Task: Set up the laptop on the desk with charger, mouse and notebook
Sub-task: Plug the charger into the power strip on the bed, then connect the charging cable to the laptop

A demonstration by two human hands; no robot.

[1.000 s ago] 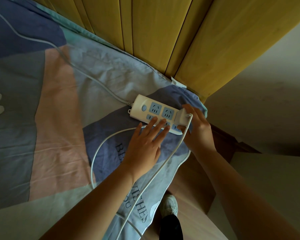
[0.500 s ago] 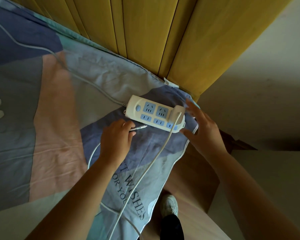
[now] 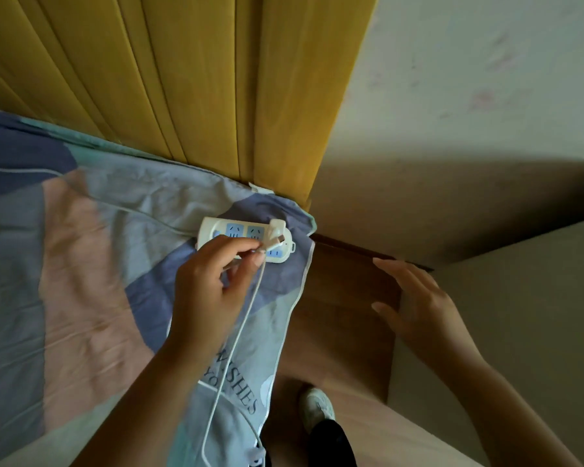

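left hand (image 3: 213, 294) pinching charger cable (image 3: 246, 318) tip | adapter in power strip (image 3: 246, 242), bed's corner | right hand (image 3: 422, 308) spread, empty | carry slack loose, don't tug adapter

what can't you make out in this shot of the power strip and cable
Head view, the only one:
- Power strip: its near sockets are hidden behind the left hand.
- White cable: its far end runs off the bottom edge.
- Adapter: its prongs are hidden, so seating is unclear.
- Bedsheet lettering: partly covered by the forearm.
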